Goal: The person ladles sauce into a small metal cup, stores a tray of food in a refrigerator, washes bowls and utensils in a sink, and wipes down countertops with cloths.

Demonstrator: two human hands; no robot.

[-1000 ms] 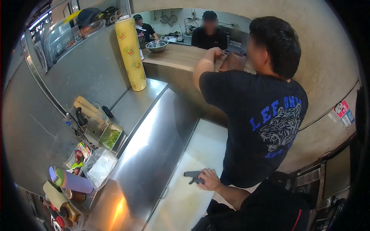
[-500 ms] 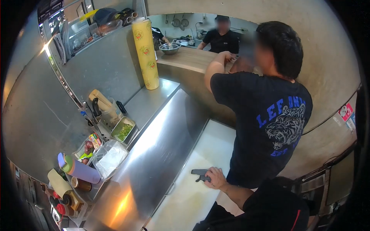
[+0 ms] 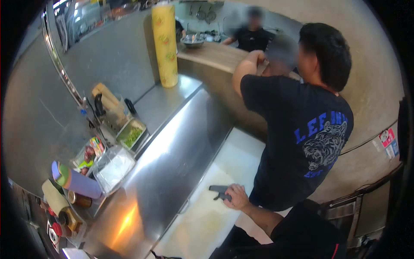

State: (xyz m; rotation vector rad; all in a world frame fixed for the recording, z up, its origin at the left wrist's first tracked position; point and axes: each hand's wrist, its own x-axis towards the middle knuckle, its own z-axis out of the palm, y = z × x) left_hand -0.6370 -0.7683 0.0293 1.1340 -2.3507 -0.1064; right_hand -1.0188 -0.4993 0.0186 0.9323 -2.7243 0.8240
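My right hand (image 3: 236,197) is closed round one end of a dark grey tool (image 3: 219,190), which rests on the white cutting board (image 3: 211,205). The other end of the tool points left, and a small prong sticks out below it. What kind of tool it is cannot be made out. To the left of the board lies the steel worktop (image 3: 172,155). My left hand is out of view.
A person in a black printed shirt (image 3: 310,125) leans on the wooden counter (image 3: 215,56), with others beyond. A metal bowl (image 3: 192,41), yellow roll (image 3: 164,47), tray of chopped greens (image 3: 131,134), plastic-covered container (image 3: 114,167) and purple bottle (image 3: 79,181) stand around.
The camera view has shifted and tilted. My right hand still grips the grey tool at about the same place on the board. A dark object now shows at the bottom edge.
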